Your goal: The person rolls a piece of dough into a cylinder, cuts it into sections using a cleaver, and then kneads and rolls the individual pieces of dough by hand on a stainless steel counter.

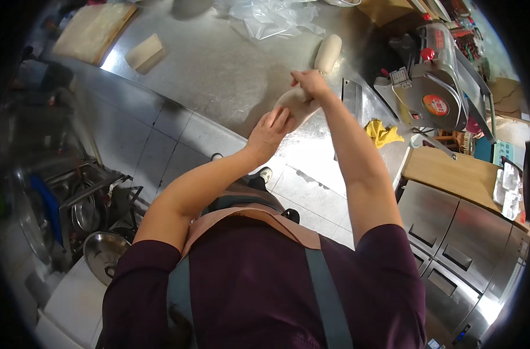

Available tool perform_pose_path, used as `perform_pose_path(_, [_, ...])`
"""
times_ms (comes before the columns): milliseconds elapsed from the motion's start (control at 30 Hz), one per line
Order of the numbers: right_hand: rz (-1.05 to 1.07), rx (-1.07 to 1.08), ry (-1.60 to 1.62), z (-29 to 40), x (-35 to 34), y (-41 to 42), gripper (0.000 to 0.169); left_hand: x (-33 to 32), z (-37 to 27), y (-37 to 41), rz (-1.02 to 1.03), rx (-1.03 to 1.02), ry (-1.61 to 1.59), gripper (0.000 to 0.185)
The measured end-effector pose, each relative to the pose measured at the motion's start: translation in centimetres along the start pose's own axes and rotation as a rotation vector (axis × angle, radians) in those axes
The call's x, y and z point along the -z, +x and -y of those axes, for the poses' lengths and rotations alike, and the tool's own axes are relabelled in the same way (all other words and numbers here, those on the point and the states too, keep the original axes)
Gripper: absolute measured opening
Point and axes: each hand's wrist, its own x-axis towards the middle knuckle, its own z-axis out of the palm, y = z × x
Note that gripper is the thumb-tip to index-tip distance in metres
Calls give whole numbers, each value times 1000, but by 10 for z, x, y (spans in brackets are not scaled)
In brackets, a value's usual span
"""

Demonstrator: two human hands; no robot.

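A pale piece of dough [289, 99] lies on the stainless steel worktable [217, 70], close to its near edge. My left hand [269, 133] rests on the dough's near side, its fingers curled over the surface. At the far right end, my right hand [312, 85] bears on the same dough with bent fingers; its palm side is hidden. Just beyond that hand lies a smooth, rounded roll of dough [328, 53]. A flat metal blade [352, 98], perhaps a cleaver or scraper, lies to the right of my right hand.
A metal machine with red knobs [439, 83] stands at the right, near a crumpled yellow cloth [382, 133]. Clear plastic bags [273, 17] lie at the back. To the left are a pale block [145, 50] and a thick board [94, 32]. Steel cabinets [456, 244] stand at lower right.
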Motion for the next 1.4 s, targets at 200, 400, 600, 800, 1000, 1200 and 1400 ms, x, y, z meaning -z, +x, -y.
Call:
perform_pose_path(200, [-141,-40,-280,-6,-51,-26,46,-6,18,2,-45,0,-343,45])
perform_pose_path(400, [-554,43,-474,11,-91,-40,22,19,66,-5,-95,11,-676,25])
perform_pose_path(600, [-547,164,-489,7,-84,0,20,24,95,33,-80,52,-746,25])
perform_pose_path(800, [-508,186,-450,0,-69,29,22,8,118,78,-182,183,-712,24])
perform_pose_path(1000, [-539,241,-426,-10,-62,50,29,-13,128,116,-254,243,-680,21])
perform_pose_path(1200, [-560,166,28,5,-43,54,31,-44,105,160,-312,510,-622,24])
perform_pose_path(1400, [-688,-105,365,-54,-34,-35,33,-43,83,108,-58,217,-552,35])
